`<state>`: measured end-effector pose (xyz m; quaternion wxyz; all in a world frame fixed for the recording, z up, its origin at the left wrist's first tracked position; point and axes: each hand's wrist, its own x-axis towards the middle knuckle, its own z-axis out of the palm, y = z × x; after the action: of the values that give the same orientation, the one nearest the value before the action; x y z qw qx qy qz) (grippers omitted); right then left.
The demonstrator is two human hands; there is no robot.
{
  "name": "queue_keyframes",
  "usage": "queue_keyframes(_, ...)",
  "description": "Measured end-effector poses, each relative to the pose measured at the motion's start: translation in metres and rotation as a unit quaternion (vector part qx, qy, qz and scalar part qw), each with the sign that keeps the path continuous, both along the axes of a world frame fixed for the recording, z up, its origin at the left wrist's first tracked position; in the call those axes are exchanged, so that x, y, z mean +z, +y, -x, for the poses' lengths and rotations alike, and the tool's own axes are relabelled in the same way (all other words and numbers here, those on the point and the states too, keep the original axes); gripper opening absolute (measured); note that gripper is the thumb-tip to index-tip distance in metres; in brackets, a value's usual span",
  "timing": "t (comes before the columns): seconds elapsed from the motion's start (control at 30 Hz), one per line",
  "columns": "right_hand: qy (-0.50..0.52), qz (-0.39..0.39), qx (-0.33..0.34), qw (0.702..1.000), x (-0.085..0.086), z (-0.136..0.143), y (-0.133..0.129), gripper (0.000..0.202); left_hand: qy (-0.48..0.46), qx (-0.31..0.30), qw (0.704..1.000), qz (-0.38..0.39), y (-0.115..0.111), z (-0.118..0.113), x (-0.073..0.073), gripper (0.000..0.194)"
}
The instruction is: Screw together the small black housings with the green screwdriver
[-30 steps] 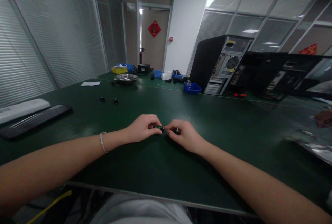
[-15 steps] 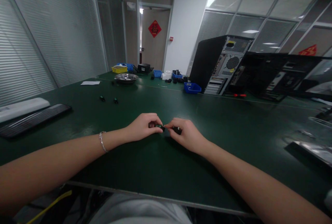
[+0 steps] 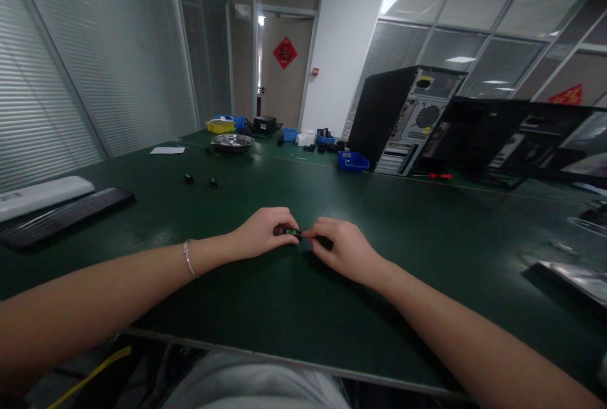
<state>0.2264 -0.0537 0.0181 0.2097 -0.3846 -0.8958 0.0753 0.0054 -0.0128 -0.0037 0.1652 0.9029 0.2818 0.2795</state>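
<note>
My left hand is closed, with thumb and fingertips pinching a small dark piece with a green board-like face just above the green table. Close on its right, my right hand is pinched, its fingertips at the end of that piece; what they hold, if anything, is too small to make out. Two similar small dark pieces lie farther off to the left, one beside the other.
A black keyboard and a white long object lie at left. Behind stand a round metal dish, a yellow bin, a blue bin and a computer tower. A metallic flat object rests at right.
The green face of the small piece shows more clearly now, and the dark thing seen under my right hand's fingers shows less. Both hands stay nearly in place; the view has shifted slightly.
</note>
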Motion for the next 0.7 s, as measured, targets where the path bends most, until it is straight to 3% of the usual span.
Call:
queue_keyframes(0.47, 0.056, 0.05, 0.013, 0.997, -0.0049, 0.0036, 0.0035, 0.007, 0.02, -0.01, 1.0, -0.013, -0.0002, 0.0005, -0.0013, 0.02)
queue_keyframes(0.7, 0.067, 0.042, 0.036, 0.996, -0.0032, 0.0054, -0.0002, 0.009, 0.031, -0.006, 0.999, -0.016, 0.0014, -0.0009, -0.0036, 0.018)
